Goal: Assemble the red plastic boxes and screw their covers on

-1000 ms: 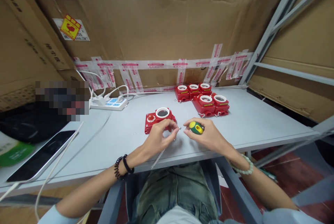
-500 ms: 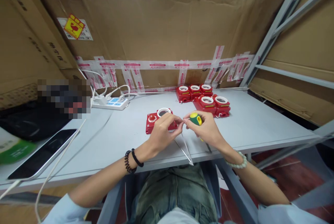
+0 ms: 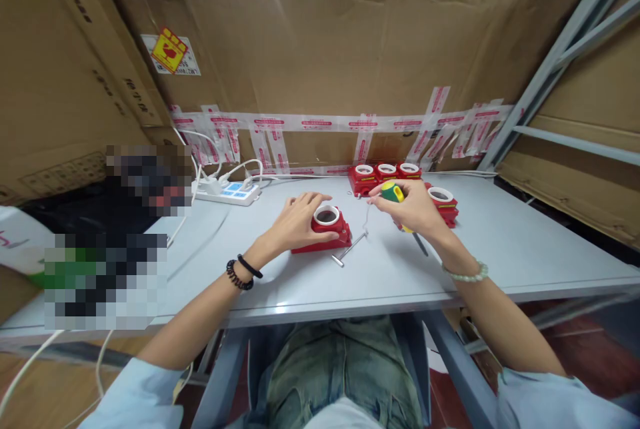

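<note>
My left hand (image 3: pixel 295 222) spans a red box (image 3: pixel 345 232) with a white ring on top, its thumb along the front and its fingers reaching over the upper side. Much of the box is hidden under the palm. In my right hand (image 3: pixel 415 206) is a screwdriver (image 3: pixel 393 192) with a green and yellow handle, its dark shaft pointing down toward me. The thumb and forefinger of that hand also pinch a thin cord or chain (image 3: pixel 368 216). From it hangs a small metal T-shaped rod (image 3: pixel 350 250), low over the table just right of the box.
Several similar red boxes (image 3: pixel 363 182) stand at the back of the table (image 3: pixel 280 292), some partly behind my right hand. A white power strip (image 3: pixel 230 192) with cables lies at the back left. Cardboard (image 3: pixel 310 49) walls the rear, and a metal frame (image 3: pixel 555 62) rises at the right.
My hands have parted. The left has moved onto the red box; the right has shifted right and away from me with the screwdriver and cord. The metal rod has moved with the cord.
</note>
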Tool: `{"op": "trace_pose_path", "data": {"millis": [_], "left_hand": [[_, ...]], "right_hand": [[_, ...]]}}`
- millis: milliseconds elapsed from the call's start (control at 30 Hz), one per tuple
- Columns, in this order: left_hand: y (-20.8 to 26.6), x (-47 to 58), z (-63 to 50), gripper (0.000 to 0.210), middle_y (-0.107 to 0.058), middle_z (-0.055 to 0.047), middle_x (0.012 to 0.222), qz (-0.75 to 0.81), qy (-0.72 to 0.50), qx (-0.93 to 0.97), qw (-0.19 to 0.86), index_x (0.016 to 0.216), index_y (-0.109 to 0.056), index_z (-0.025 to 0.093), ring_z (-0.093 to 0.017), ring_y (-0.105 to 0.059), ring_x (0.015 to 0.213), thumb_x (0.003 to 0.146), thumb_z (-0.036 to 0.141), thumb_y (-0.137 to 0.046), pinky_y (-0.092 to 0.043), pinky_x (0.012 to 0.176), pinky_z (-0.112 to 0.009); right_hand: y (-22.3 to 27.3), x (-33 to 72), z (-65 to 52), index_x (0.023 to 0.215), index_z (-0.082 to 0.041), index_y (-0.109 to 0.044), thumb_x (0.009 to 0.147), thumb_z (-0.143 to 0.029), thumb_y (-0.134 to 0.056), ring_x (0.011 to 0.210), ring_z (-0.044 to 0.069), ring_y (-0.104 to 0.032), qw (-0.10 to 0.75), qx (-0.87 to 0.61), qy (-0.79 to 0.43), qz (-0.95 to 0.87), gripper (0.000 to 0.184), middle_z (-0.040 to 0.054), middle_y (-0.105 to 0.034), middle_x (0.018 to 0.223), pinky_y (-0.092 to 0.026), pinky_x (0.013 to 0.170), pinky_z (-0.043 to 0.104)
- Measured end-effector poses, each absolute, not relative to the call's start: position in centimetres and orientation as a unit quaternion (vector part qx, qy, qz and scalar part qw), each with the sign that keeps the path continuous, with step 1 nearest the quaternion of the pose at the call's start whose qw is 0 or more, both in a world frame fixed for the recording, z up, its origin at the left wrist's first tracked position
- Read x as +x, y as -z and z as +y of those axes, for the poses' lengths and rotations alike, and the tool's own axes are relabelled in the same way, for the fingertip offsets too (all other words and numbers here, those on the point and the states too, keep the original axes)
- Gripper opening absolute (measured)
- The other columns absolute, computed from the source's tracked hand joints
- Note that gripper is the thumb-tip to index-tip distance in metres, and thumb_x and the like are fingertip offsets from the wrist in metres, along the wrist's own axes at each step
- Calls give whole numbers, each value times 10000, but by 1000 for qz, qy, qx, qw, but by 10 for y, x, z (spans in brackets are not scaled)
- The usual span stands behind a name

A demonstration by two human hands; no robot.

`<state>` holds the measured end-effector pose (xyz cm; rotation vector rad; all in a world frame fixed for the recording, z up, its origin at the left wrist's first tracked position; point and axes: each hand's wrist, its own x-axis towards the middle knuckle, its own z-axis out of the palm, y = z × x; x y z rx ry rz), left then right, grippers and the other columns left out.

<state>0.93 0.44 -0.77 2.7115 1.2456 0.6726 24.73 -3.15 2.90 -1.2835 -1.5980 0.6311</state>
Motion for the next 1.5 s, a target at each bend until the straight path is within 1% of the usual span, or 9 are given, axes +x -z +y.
{"op": "trace_pose_path", "data": {"millis": [167,400,500,733,833,933,1333,1433,1500], "left_hand": [[13,-4,12,707,-681,-75,1135,382,-162,898,143,1286,-465,236,-303,-659,975,710,554,-724,-488,806,-390],[1,-12,5,693,-669,-65,1151,413,-366,818,163,1242,-459,217,-261,-662,986,696,538,-740,-520,848,-367],[-1,-11,3,687,-659,-60,1159,399,-402,809,155,1206,-475,214,-254,-652,1007,667,524,-768,-526,869,-362],[4,-9,4,671,-656,-55,1137,362,-404,829,133,1195,-482,208,-235,-652,982,661,468,-794,-533,861,-341],[6,-9,6,665,-650,-56,1150,358,-403,833,121,1200,-481,211,-239,-644,1006,666,454,-795,-529,869,-340],[8,-9,6,673,-648,-55,1159,353,-399,839,110,1205,-485,218,-244,-643,1011,660,455,-800,-526,874,-347],[9,-7,7,639,-657,-49,1137,338,-394,846,121,1197,-489,220,-228,-650,984,671,395,-806,-522,876,-338],[9,-8,8,618,-648,-57,1153,327,-401,846,128,1177,-505,218,-232,-641,1006,671,400,-809,-514,899,-349],[8,-10,8,631,-644,-63,1166,328,-409,840,140,1175,-507,217,-241,-635,1023,661,417,-814,-513,911,-363]], "right_hand": [[-27,239,-23,765,-122,-690,646,-261,-706,367,49,-406,434,-531,-309,-659,184,-40,-548,532,-300,341,196],[-32,234,-20,820,-107,-699,656,-269,-712,384,49,-414,430,-519,-339,-657,230,-16,-587,577,-299,340,197],[-30,233,-17,889,-101,-712,672,-294,-720,394,54,-411,429,-510,-317,-674,290,-21,-577,580,-307,356,206],[-14,238,-16,897,-116,-743,715,-280,-707,640,137,-589,452,-483,-205,-722,248,49,-708,759,-468,599,266],[-11,236,-20,926,-128,-746,744,-285,-685,747,179,-648,433,-483,-187,-737,248,71,-741,845,-499,699,295],[-9,233,-23,955,-144,-746,765,-278,-664,773,191,-673,414,-487,-176,-749,247,69,-751,868,-508,744,307],[-2,228,-25,1003,-168,-742,775,-198,-653,778,197,-681,391,-472,-118,-781,246,78,-757,926,-482,726,305],[-2,229,-23,977,-156,-733,780,-252,-677,747,183,-670,401,-462,-141,-778,226,72,-747,881,-483,711,299],[-3,232,-21,942,-147,-715,770,-329,-708,660,159,-650,414,-456,-202,-761,250,50,-722,779,-487,654,283]]}}
